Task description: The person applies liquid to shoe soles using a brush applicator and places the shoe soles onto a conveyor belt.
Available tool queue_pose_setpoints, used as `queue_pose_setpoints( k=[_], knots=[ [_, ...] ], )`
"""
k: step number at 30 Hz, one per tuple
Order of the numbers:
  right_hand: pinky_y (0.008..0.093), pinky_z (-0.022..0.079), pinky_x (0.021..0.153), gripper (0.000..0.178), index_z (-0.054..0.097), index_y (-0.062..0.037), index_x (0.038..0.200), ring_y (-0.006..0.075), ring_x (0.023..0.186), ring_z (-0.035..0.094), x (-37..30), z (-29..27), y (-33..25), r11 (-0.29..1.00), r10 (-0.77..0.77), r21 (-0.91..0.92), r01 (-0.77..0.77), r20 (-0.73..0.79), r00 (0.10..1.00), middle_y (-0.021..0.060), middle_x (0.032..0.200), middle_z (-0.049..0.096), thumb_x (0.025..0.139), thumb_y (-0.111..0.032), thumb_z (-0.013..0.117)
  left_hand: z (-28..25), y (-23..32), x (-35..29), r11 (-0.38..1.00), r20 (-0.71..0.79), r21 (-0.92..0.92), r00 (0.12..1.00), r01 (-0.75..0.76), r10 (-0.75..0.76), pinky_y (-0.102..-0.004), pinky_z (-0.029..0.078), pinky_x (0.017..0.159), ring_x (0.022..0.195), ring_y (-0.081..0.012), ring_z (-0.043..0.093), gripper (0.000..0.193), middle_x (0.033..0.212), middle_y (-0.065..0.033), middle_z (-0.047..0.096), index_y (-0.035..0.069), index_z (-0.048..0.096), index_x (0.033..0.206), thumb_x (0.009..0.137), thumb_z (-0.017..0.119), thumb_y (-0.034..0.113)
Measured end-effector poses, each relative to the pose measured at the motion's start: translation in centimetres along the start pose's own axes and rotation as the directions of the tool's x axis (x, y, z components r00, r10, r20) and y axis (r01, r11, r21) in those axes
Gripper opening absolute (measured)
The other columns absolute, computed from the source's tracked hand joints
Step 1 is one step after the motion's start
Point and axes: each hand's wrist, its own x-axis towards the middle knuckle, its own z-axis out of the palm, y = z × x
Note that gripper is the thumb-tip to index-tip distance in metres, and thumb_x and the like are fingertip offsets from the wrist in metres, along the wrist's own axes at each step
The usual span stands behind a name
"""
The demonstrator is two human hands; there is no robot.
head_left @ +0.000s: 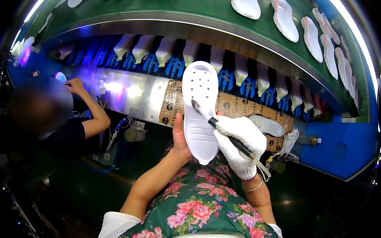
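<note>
My bare left hand (180,138) grips the edge of a white shoe sole (200,118), its thumb along the left side. The sole stands lengthwise in front of me, a group of small holes at its far end and ridges across the near half. A white knitted glove covers my right hand (240,142), which is closed round a black-handled brush (212,121). The brush's dark tip lies over the middle of the sole, just below the holes. From the handle's rear end hangs a pale cord or tube. Fingers behind the sole are mostly hidden.
Cardboard (170,105) covers the bench, with another sole (267,126) at its right. Beyond, whitish shoe-shaped pieces (165,51) stand in a row among blue holders. Above runs a green conveyor (185,3) carrying several soles. A bottle (310,140) lies right; a co-worker's arm (94,114) reaches in left.
</note>
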Motion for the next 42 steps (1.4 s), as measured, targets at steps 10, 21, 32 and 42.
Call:
queue_pose_setpoints(
  k=[10, 21, 32, 42],
  knots=[
    [0.0372, 0.054, 0.077, 0.035, 0.074, -0.0066, 0.11, 0.0299, 0.087, 0.069, 0.8, 1.7, 1.3, 0.954, -0.25, -0.178, 0.239, -0.042, 0.967, 0.0111, 0.096, 0.073, 0.075, -0.004, 0.076, -1.9, -1.7, 0.0, 0.991, -0.098, 0.134, 0.995, -0.014, 0.027, -0.0499, 0.039, 0.113, 0.132, -0.0307, 0.051, 0.082, 0.144, -0.0144, 0.051, 0.01, 0.039, 0.149, 0.09, 0.053, 0.066],
    [0.0326, 0.055, 0.079, 0.021, 0.073, 0.002, 0.097, 0.0231, 0.085, 0.071, 0.7, 3.1, 0.4, 0.998, -0.059, 0.019, 0.063, -0.158, 0.986, 0.015, 0.096, 0.074, 0.076, 0.004, 0.075, -3.4, -1.6, 0.7, 1.0, -0.016, 0.004, 1.0, -0.025, 0.025, -0.0476, 0.04, 0.112, 0.131, -0.0293, 0.051, 0.081, 0.146, -0.0143, 0.049, 0.011, 0.035, 0.151, 0.094, 0.043, 0.068],
    [0.0337, 0.055, 0.077, 0.025, 0.076, -0.0059, 0.1, 0.0264, 0.082, 0.07, -0.4, 4.1, 1.3, 0.986, -0.164, -0.024, 0.163, -0.07, 0.984, 0.0118, 0.095, 0.074, 0.076, 0.0, 0.075, -3.2, -0.6, 1.6, 0.993, 0.123, -0.121, 0.992, 0.007, 0.008, -0.0491, 0.045, 0.108, 0.124, -0.0334, 0.056, 0.09, 0.139, -0.0201, 0.053, 0.003, 0.038, 0.147, 0.092, 0.041, 0.074],
    [0.036, 0.054, 0.077, 0.025, 0.076, -0.0078, 0.097, 0.0268, 0.083, 0.071, -0.8, 4.0, 1.9, 0.984, -0.149, 0.109, 0.145, 0.032, 0.988, 0.0105, 0.093, 0.074, 0.074, 0.0, 0.078, -3.6, 0.8, 1.7, 0.997, 0.134, 0.063, 0.99, -0.052, 0.043, -0.0582, 0.049, 0.1, 0.118, -0.0423, 0.058, 0.088, 0.135, -0.0184, 0.055, 0.008, 0.038, 0.147, 0.091, 0.04, 0.075]
  ],
)
